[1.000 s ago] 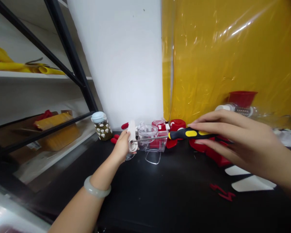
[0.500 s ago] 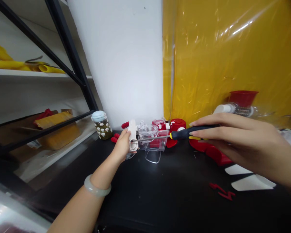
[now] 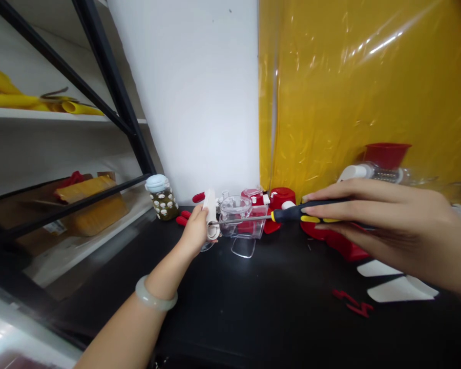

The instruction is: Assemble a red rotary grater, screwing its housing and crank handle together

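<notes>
My left hand (image 3: 195, 230) is closed around a white plastic part (image 3: 211, 207) with a rounded lower end, held over the black table. In my right hand (image 3: 392, 220) is the dark handle of a screwdriver (image 3: 288, 214) with yellow accents, gripped between thumb and fingers. Its long metal shaft runs left, and the tip meets the white part near its rounded end. Just behind the shaft sits a clear plastic container (image 3: 236, 211). Whether the tip sits in a screw is too small to tell.
Several red parts (image 3: 282, 196) lie by the wall. White curved pieces (image 3: 401, 289) and small red pieces (image 3: 353, 303) are at the right. A jar with a light blue lid (image 3: 162, 199) stands back left, beside a black-framed shelf (image 3: 134, 136). A red cup-shaped part (image 3: 386, 155) stands back right.
The screwdriver's handle appears slightly turned, with more yellow showing beneath my right fingers. Both hands otherwise hold nearly the same place, and the tip stays against the white part.
</notes>
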Demonstrator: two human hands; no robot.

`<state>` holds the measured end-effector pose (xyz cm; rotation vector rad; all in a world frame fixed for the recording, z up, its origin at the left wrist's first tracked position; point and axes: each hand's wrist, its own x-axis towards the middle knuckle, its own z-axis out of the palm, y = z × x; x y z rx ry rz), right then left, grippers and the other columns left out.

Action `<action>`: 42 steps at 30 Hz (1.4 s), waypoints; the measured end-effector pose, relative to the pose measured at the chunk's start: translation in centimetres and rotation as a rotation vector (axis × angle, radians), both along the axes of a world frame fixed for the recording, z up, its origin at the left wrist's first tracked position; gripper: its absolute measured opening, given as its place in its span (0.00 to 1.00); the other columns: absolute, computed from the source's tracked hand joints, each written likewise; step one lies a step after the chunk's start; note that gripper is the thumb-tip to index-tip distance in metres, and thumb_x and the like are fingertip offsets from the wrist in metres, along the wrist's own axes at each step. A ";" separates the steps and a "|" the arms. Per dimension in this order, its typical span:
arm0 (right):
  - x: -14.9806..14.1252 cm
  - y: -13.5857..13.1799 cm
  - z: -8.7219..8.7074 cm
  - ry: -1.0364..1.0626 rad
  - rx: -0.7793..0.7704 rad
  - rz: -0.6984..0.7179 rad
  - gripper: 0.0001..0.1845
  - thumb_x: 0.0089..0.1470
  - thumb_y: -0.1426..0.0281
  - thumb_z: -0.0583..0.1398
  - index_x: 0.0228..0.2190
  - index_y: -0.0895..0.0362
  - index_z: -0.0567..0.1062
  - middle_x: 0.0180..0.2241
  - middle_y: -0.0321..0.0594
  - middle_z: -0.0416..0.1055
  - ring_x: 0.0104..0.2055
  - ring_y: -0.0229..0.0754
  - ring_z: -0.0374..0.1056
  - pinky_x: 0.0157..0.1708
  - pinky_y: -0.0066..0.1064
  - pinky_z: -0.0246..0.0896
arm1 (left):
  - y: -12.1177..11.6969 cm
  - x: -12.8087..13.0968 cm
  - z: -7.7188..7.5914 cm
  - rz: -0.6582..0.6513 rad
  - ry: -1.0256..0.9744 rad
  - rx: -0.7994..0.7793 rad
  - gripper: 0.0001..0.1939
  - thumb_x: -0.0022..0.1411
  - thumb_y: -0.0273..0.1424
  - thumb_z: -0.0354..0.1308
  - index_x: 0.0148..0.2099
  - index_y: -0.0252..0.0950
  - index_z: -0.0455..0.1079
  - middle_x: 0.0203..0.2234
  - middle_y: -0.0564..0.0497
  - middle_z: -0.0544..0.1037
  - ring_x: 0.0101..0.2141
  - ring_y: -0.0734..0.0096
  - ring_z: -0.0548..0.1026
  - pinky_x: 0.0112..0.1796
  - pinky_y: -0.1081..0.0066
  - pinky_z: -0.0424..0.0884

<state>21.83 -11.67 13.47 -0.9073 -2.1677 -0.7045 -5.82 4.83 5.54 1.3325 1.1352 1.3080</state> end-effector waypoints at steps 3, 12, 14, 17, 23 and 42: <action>0.0 -0.1 0.0 -0.009 0.016 0.002 0.11 0.59 0.73 0.59 0.42 0.50 0.77 0.43 0.40 0.76 0.41 0.37 0.75 0.38 0.25 0.71 | 0.1 -0.1 -0.2 0.005 0.018 0.009 0.09 0.62 0.33 0.49 0.43 0.38 0.64 0.16 0.58 0.68 0.12 0.67 0.69 0.09 0.72 0.63; -0.3 -0.4 0.1 -0.020 -0.017 0.000 0.12 0.59 0.66 0.60 0.45 0.50 0.75 0.40 0.39 0.77 0.36 0.39 0.75 0.34 0.26 0.72 | 0.3 -0.3 -0.6 0.045 0.048 0.060 0.08 0.61 0.34 0.50 0.42 0.38 0.65 0.17 0.58 0.69 0.12 0.69 0.68 0.11 0.72 0.64; -0.2 -0.4 0.1 -0.017 -0.026 0.002 0.14 0.58 0.63 0.61 0.46 0.51 0.74 0.39 0.40 0.77 0.34 0.39 0.75 0.33 0.26 0.71 | 0.4 -0.4 -0.6 0.050 0.054 0.074 0.08 0.61 0.35 0.50 0.41 0.38 0.66 0.18 0.58 0.69 0.12 0.69 0.68 0.11 0.72 0.65; -0.1 -0.2 -0.1 -0.003 -0.020 -0.011 0.13 0.58 0.62 0.61 0.45 0.51 0.73 0.38 0.39 0.77 0.34 0.40 0.75 0.34 0.27 0.71 | 0.4 -0.5 -0.7 0.043 0.060 0.089 0.09 0.62 0.36 0.50 0.42 0.38 0.65 0.18 0.58 0.68 0.12 0.69 0.68 0.11 0.72 0.64; 0.1 0.1 -0.2 0.023 -0.017 -0.049 0.14 0.58 0.60 0.60 0.43 0.54 0.74 0.36 0.39 0.78 0.33 0.38 0.74 0.34 0.26 0.69 | 0.4 -0.5 -0.9 0.040 0.087 0.111 0.10 0.61 0.36 0.50 0.42 0.38 0.66 0.20 0.57 0.68 0.14 0.70 0.68 0.12 0.72 0.65; -0.5 0.5 -0.8 0.195 -0.208 -0.141 0.17 0.61 0.56 0.53 0.47 0.52 0.66 0.35 0.40 0.79 0.30 0.42 0.76 0.21 0.28 0.68 | -0.1 -0.5 -0.1 0.010 0.038 0.093 0.10 0.63 0.34 0.48 0.45 0.38 0.64 0.17 0.57 0.69 0.12 0.68 0.68 0.11 0.71 0.64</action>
